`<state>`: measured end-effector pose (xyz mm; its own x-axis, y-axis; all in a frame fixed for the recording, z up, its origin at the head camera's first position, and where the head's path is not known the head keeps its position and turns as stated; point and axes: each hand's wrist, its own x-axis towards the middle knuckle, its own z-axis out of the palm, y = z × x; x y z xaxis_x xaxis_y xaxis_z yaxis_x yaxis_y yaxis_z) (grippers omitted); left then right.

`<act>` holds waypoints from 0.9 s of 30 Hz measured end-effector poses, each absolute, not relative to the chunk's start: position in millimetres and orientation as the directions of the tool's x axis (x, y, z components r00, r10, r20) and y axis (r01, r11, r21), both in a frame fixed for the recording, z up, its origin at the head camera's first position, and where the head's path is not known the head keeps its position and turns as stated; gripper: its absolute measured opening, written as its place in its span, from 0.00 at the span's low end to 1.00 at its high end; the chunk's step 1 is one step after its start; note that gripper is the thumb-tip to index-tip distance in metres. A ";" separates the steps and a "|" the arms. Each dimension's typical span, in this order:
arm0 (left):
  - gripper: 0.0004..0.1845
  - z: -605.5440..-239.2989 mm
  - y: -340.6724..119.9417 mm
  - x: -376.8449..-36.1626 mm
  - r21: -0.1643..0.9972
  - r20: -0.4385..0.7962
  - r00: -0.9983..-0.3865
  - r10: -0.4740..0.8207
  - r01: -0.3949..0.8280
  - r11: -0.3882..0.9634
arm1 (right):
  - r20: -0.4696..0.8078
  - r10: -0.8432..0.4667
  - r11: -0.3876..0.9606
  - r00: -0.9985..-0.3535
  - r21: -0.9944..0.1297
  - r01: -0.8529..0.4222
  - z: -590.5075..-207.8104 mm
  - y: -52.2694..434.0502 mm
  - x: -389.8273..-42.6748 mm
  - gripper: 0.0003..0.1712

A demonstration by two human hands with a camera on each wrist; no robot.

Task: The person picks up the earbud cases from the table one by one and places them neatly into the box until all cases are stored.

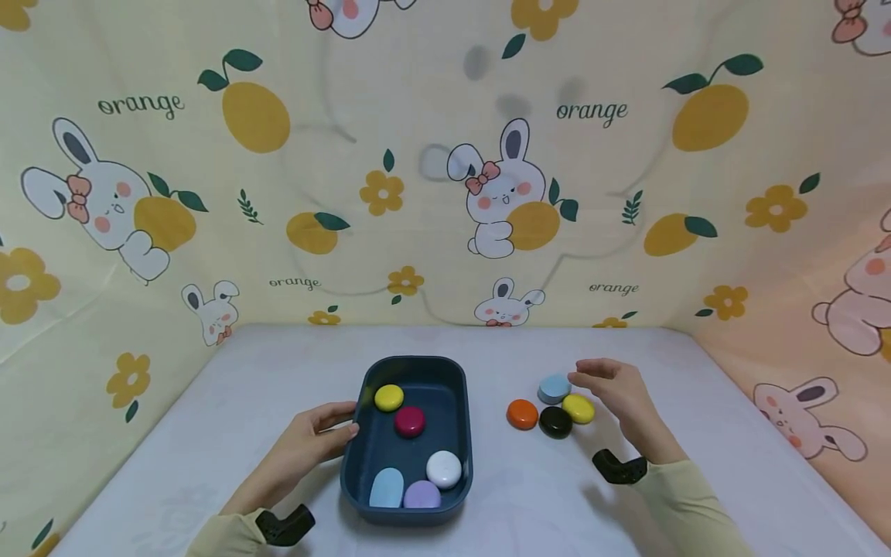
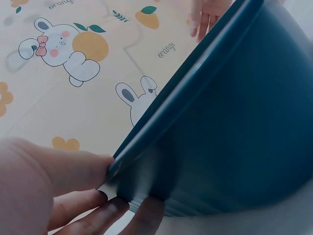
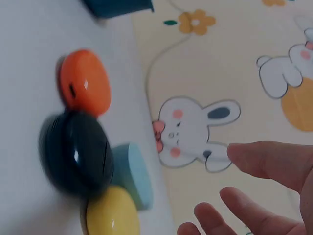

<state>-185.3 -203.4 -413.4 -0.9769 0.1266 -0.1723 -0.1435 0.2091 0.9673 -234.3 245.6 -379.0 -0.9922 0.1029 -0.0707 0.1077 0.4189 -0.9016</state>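
Observation:
At the left side of a dark blue box (image 1: 435, 387), my left hand (image 1: 306, 445) holds the wall, thumb at the rim and fingertips against the outside. In the box lie a yellow piece (image 1: 389, 398), a crimson piece (image 1: 410, 422), a white piece (image 1: 444, 469), a light blue piece (image 1: 387, 489) and a lilac piece (image 1: 421, 494). My right hand (image 1: 619, 398), fingers loosely bent and thumb apart, hovers beside another light blue piece (image 1: 554, 389). That one sits close to a second yellow piece (image 1: 578, 409), a black piece (image 1: 556, 422) and an orange piece (image 1: 522, 415).
A white cloth (image 1: 515, 495) covers the table. Behind it and at the sides hangs a cream curtain (image 1: 431, 93) printed with rabbits and oranges. Black bands (image 1: 285, 526) sit on both wrists over pale sleeves.

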 end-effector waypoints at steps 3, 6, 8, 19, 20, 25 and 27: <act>0.27 -412.8 -202.3 -185.8 0.967 -0.175 -0.977 0.118 -0.148 0.209 | -0.086 0.094 0.458 -0.992 -0.881 0.119 -382.2 253.4 -235.2 0.36; 0.27 -413.0 -201.4 -186.2 0.965 -0.179 -0.978 0.109 -0.153 0.211 | -0.093 0.081 0.481 -0.992 -0.868 0.121 -384.4 259.0 -235.0 0.38; 0.27 -413.4 -201.3 -186.3 0.965 -0.182 -0.977 0.110 -0.156 0.210 | -0.098 0.070 0.488 -0.993 -0.864 0.120 -385.6 261.4 -234.3 0.38; 0.27 -417.0 -203.2 -185.9 0.966 -0.186 -0.976 0.113 -0.160 0.205 | -0.126 -0.013 0.531 -0.992 -0.842 0.100 -394.1 268.6 -235.5 0.41; 0.27 -416.9 -203.2 -186.0 0.965 -0.186 -0.976 0.113 -0.160 0.205 | -0.120 -0.028 0.534 -0.992 -0.841 0.087 -394.5 269.4 -235.3 0.41; 0.26 -415.9 -203.3 -186.8 0.966 -0.180 -0.976 0.120 -0.152 0.209 | -0.112 -0.063 0.557 -0.992 -0.829 0.058 -398.9 273.9 -236.1 0.39; 0.27 -415.5 -203.6 -186.6 0.967 -0.173 -0.977 0.124 -0.145 0.210 | -0.123 -0.064 0.568 -0.990 -0.820 0.065 -401.9 275.4 -236.9 0.39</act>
